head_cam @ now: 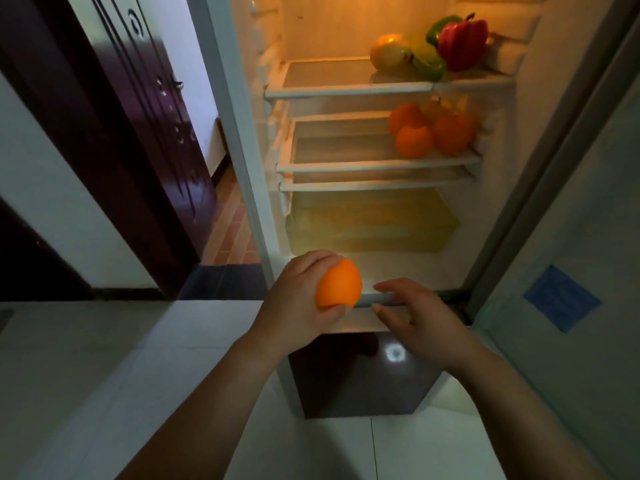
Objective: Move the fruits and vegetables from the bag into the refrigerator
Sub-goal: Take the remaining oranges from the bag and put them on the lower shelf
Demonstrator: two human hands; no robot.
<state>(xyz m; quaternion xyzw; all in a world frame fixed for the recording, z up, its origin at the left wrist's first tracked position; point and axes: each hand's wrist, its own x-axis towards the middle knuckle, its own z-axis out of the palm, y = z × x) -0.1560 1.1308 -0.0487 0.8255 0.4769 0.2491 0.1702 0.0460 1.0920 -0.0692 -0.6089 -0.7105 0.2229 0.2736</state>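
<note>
**Orange held at the open refrigerator**

Before the open refrigerator (346, 265), low at its front edge, the left hand (298, 306) holds an orange (339, 284), fingers curled over the top and thumb pressed beneath, clamped on the fruit. Just beside it, the right hand (419, 317) hangs with fingers spread apart and slightly bent, holding nothing, its fingertips near the orange but not touching it.

Inside, the top shelf (346, 88) carries an onion (389, 51), a green pepper (427, 62) and a red pepper (462, 39), all crowded toward the right rear corner and touching one another. On the middle shelf (346, 164), three oranges (433, 131) sit bunched at the right side, with some yellowish fruit behind them too blurred to name. The left parts of both shelves are bare. A clear drawer (370, 223) lies at the bottom. The refrigerator door (571, 237) stands open along the right.
</note>
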